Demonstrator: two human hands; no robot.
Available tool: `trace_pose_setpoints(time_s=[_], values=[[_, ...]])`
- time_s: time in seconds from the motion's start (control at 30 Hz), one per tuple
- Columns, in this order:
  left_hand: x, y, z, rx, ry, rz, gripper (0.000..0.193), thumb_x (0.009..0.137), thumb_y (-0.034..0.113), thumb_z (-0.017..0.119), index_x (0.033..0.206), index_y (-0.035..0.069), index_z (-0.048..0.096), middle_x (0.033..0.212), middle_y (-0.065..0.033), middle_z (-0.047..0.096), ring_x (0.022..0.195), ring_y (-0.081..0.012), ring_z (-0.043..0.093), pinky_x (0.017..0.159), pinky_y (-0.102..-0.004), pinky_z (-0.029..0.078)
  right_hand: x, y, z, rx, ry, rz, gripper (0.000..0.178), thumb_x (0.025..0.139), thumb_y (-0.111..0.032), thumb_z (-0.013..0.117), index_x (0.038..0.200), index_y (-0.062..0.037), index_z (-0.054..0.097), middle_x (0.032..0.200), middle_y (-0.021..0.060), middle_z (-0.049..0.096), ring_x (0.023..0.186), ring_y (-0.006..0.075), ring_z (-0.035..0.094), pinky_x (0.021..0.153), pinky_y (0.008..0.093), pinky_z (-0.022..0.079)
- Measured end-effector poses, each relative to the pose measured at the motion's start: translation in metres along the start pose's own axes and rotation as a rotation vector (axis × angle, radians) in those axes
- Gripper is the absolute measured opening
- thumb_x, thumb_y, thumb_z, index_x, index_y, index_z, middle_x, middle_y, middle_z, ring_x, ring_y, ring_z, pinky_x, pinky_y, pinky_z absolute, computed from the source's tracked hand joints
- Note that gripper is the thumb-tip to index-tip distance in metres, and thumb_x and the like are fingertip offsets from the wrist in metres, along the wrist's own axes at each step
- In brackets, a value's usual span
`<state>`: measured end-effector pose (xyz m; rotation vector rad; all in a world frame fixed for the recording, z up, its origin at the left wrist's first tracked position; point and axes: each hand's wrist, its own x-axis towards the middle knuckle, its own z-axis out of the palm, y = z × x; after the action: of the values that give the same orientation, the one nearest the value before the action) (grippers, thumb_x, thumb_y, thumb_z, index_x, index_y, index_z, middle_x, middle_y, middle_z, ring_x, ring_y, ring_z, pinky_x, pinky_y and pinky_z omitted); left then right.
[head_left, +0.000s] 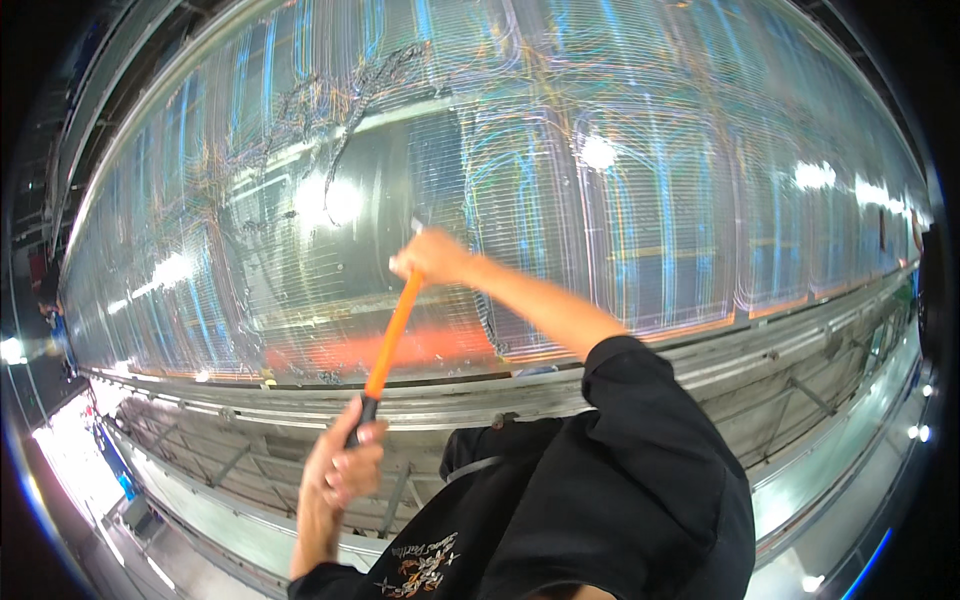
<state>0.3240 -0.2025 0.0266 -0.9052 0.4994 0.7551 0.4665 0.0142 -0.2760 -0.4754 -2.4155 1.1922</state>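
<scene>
Both my hands are closed on one long tool with an orange shaft (394,335) and a black grip (364,418). My left hand (340,468), low and nearer my body, wraps round the black grip. Higher up, my right hand (437,258) grasps the far end of the shaft. A small pale tip (417,225) shows just past my right fist; the rest of the tool's head is hidden by that hand. Beneath lies a wide, glossy panel (640,220) covered in fine lines. The tip is over a smoother greyish patch (390,180), but I cannot tell whether it touches.
Dark, crumpled strands (345,140) lie across the panel beyond my hands. A reddish band (400,347) crosses its near part. A metal rail (480,400) runs along the near edge, between the panel and my body. Lower frame bars (235,465) show beneath it.
</scene>
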Motion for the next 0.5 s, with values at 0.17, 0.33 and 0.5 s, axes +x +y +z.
trace_pose_setpoints(time_s=[0.17,0.33,0.5], values=[[-0.055,-0.096,-0.127,-0.114,0.100,-0.048,0.049,0.104,0.057,0.040,0.089,0.011,0.046,0.049,0.0018,0.039,0.031,-0.0096,0.033,0.027,-0.0265,0.028,-0.100,-0.115,0.090,-0.023,-0.134,0.013,0.039,0.090,-0.033,0.058,0.059,-0.0099,0.055,0.053,0.0140,0.056,0.054,0.0387,0.061,0.052,0.0507,0.047],[-0.044,-0.156,-0.172,0.446,0.575,0.034,0.052,0.103,0.055,0.049,0.065,0.020,0.041,0.039,0.0058,0.027,0.026,-0.0083,0.024,0.023,-0.0248,0.018,-0.203,-0.143,0.125,0.015,0.083,0.063,0.039,0.095,-0.028,0.057,0.060,-0.0102,0.054,0.058,0.0131,0.059,0.053,0.0352,0.058,0.056,0.0474,0.044],[-0.019,-0.168,-0.153,0.558,0.661,-0.100,0.051,0.100,0.059,0.052,0.065,0.022,0.043,0.039,0.0083,0.027,0.027,-0.0073,0.022,0.025,-0.0253,0.015,-0.247,-0.148,0.087,-0.007,0.119,0.143,0.042,0.097,-0.027,0.058,0.059,-0.0085,0.053,0.057,0.0122,0.057,0.057,0.0345,0.058,0.064,0.0457,0.045]])
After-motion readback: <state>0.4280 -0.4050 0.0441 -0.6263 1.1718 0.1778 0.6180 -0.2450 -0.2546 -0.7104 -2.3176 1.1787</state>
